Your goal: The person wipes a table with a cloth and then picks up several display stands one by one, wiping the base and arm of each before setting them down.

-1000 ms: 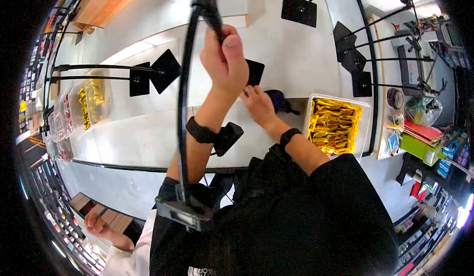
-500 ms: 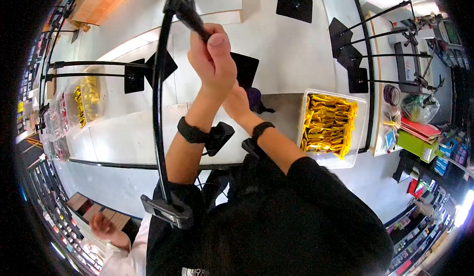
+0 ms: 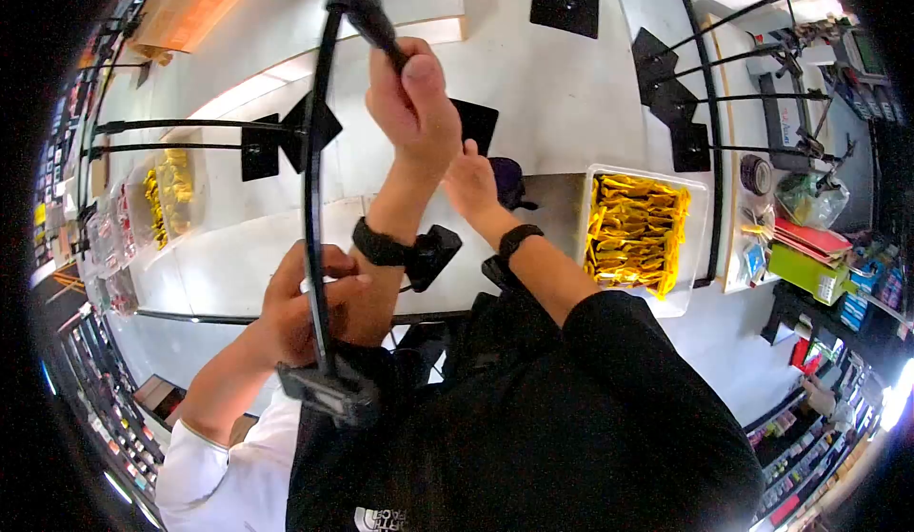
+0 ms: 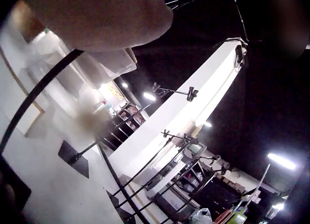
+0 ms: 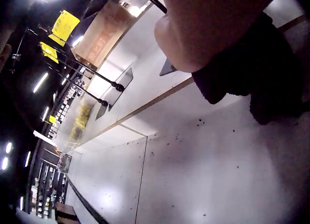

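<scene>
In the head view, the left hand (image 3: 416, 113) is raised, its fingers curled round a black handle-like part (image 3: 369, 16) beside a tall black pole (image 3: 312, 189). Lower and to the right is the right hand (image 3: 471, 182), close to a black plate (image 3: 479, 123) and left of a dark purple object (image 3: 506, 178); its fingers are partly hidden, so a hold cannot be told. The left wrist view shows the blurred left hand (image 4: 101, 18) at the top. In the right wrist view, the right hand (image 5: 208, 33) is above dark fuzzy material (image 5: 261, 74).
Another person's hand (image 3: 303, 294), white-sleeved, overlaps the left forearm behind the pole. A clear bin (image 3: 700, 237) of yellow packets is on the right, with more yellow packets (image 3: 171, 194) far left. Black plates on arms (image 3: 564, 9) stand around the white table (image 3: 228, 266).
The other person's hand has risen from the lower left to the left forearm. Over the last second the pole and left hand shifted left; the right hand came partly out from behind the left since half a second ago.
</scene>
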`<state>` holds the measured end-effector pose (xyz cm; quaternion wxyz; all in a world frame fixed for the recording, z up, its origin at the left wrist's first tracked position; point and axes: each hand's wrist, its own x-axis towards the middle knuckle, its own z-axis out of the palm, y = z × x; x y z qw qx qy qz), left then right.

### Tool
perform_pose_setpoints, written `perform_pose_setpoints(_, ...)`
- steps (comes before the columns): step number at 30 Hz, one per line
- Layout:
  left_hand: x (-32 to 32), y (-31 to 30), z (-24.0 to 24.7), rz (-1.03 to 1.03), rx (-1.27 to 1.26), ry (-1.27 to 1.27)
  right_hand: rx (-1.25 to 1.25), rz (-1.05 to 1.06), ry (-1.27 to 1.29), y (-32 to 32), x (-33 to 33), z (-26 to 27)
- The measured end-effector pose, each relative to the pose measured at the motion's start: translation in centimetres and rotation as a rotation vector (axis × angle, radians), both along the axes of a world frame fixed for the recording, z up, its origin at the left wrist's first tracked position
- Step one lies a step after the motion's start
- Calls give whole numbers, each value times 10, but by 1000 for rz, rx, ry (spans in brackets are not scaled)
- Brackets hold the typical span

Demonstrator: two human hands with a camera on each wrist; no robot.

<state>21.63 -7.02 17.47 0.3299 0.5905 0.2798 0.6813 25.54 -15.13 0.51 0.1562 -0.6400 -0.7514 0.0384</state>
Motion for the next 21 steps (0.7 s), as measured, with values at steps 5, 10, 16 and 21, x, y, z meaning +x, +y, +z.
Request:
perform_pose_setpoints(5,11,-10,16,222,89,109,105,59,78,-10,9,-3)
perform_pose_setpoints(10,21,-21,36,409,92,161,64,94,84,-17,23,-12)
perform_pose_setpoints(16,26,-17,24,490,75,184,-126,69,1248,-19,46,-48)
perform_pose_setpoints(21,26,-17,23,495,78,186,-150,78,99,-21,47,7)
